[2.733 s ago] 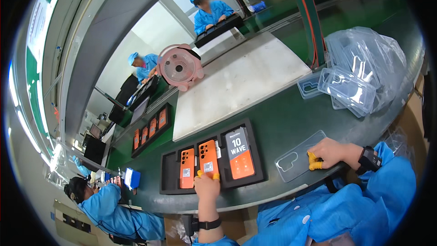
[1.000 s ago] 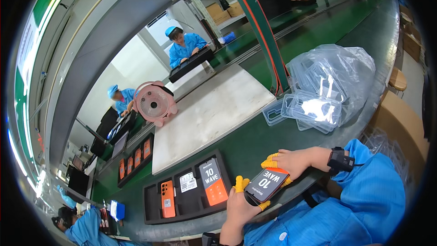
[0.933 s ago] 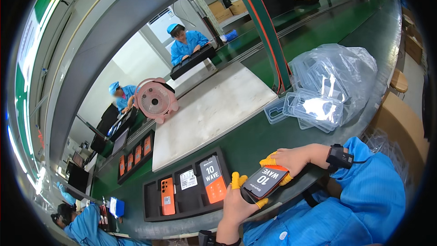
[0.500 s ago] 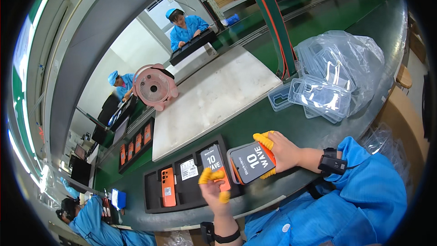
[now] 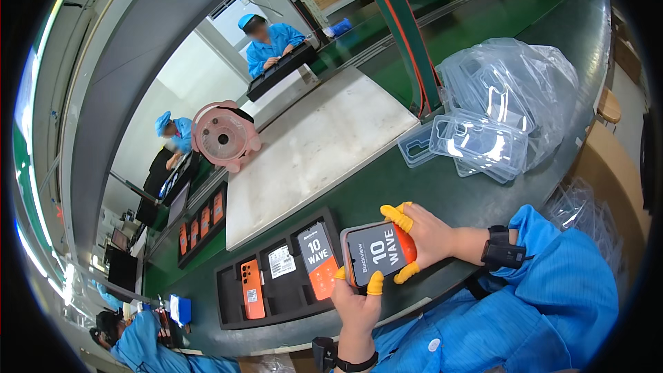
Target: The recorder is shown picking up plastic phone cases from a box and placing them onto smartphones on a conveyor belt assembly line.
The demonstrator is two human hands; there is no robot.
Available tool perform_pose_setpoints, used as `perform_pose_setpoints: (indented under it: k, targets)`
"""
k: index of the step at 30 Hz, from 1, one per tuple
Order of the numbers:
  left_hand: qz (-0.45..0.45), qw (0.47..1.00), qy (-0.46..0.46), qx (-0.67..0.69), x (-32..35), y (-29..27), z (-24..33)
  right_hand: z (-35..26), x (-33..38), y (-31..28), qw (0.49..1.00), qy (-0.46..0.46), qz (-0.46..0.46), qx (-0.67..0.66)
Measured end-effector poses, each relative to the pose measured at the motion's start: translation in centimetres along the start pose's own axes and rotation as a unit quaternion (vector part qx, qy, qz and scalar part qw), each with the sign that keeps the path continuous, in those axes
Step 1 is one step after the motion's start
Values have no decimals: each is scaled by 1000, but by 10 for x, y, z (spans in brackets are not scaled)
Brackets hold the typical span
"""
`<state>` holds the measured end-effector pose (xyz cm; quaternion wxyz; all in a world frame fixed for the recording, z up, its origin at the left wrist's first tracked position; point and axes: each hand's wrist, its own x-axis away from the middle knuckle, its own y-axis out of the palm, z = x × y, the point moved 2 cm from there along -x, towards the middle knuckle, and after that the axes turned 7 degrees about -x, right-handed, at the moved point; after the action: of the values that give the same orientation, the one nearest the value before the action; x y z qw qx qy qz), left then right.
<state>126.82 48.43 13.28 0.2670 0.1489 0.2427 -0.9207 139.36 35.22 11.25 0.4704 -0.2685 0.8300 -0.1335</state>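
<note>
An orange-edged smartphone (image 5: 376, 252) with a dark printed front lies across both my hands, just right of a black foam tray (image 5: 282, 306). My right hand (image 5: 429, 238), yellow cots on its fingers, grips the phone's right end from both long sides. At the near left corner, my left hand (image 5: 356, 307) has two yellow-capped fingers closed on the phone's edge. In the tray lie an orange phone (image 5: 253, 289) back up, a white label card (image 5: 284, 261), and a boxlike grey-and-orange printed piece (image 5: 318, 259).
Clear plastic cases (image 5: 480, 144) are piled with a clear bag (image 5: 545, 90) at the right. A white board (image 5: 324, 145) covers the middle of the green bench, a pink fan (image 5: 222, 137) at its left corner. Another tray of orange phones (image 5: 202, 224) stands beyond. Co-workers sit farther off.
My left hand has moved right, from over the tray to the phone's near left corner, and now touches it. The right hand keeps its hold on the phone.
</note>
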Motion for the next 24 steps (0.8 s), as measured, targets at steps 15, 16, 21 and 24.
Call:
perform_pose_setpoints:
  k: [15, 16, 21, 24]
  targets:
    - [-24, 996, -26, -87, -6, -13, -1, 7, -3, 4, 990, 79, -13, -115]
    - [-9, 995, -23, -98, -7, -12, -1, 6, -3, 4, 991, 90, -23, -101]
    - [26, 994, -44, -98, -14, -9, -14, 14, 1, 13, 998, 59, 17, -15]
    - [35, 994, -39, -98, -18, -11, -20, 11, -2, 13, 998, 64, 28, 0]
